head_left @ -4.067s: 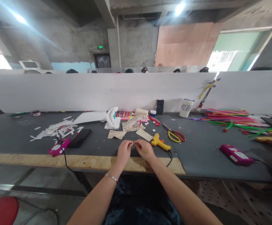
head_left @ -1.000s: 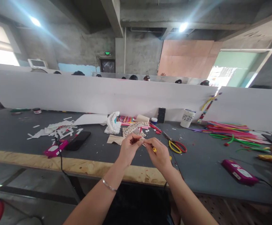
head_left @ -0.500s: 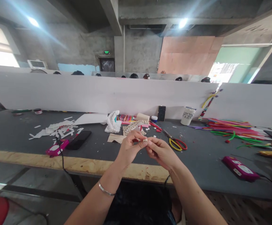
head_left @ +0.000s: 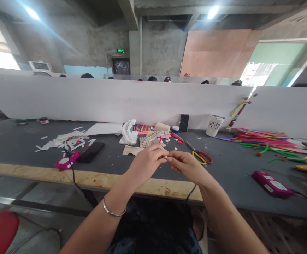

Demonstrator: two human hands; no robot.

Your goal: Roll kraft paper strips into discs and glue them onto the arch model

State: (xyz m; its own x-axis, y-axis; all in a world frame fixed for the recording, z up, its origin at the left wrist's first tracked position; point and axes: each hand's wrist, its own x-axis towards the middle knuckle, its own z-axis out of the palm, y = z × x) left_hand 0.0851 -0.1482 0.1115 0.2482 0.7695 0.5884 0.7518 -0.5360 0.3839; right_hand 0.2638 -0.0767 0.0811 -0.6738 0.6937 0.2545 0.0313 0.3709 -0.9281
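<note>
Left hand (head_left: 146, 163) and right hand (head_left: 185, 166) pinch a piece (head_left: 165, 157), seemingly crosswise.

Just beyond the grip and to the right, yellow-and-red-handled scissors (head_left: 200, 157) on the grey work mat (head_left: 229, 173); farther right, a heap of bright pipe cleaners (head_left: 264, 143) and a printed paper cup (head_left: 213, 125); left of the grip, a black smartphone (head_left: 90, 152), a corded magenta box (head_left: 66, 161) and white paper scraps (head_left: 63, 138).
</note>
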